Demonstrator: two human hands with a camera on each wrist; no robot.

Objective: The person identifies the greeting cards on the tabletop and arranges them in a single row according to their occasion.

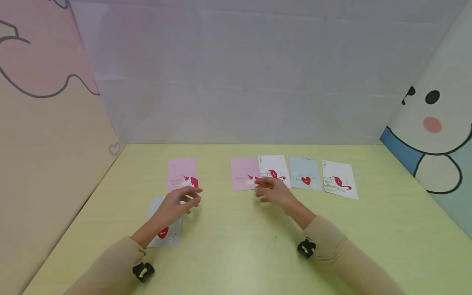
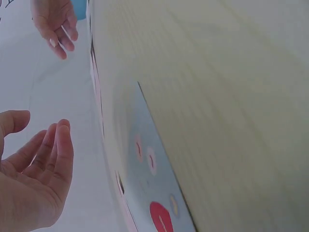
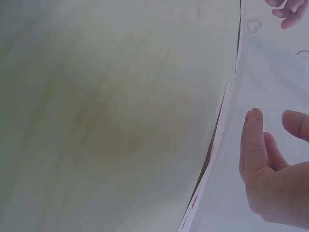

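Note:
My left hand [image 1: 179,201], fingers loosely bent and holding nothing, hovers over a light blue heart card [image 1: 169,237] at the left. Just beyond its fingers lies a pink unicorn card [image 1: 182,168]. My right hand [image 1: 274,191] is raised over the near edges of a second pink unicorn card [image 1: 243,168] and a white flamingo card [image 1: 274,164], which overlaps that pink card's right side. No card is in the right hand; its thumb and fingers stand apart in the right wrist view. The left wrist view shows the blue heart card [image 2: 161,174] flat on the table below the left hand.
Right of the flamingo card lie another light blue heart card [image 1: 305,172] and another white flamingo card [image 1: 339,180], slightly turned. The pale yellow table [image 1: 236,246] ends at a white back wall [image 1: 236,82]. Cartoon-printed panels flank it left and right.

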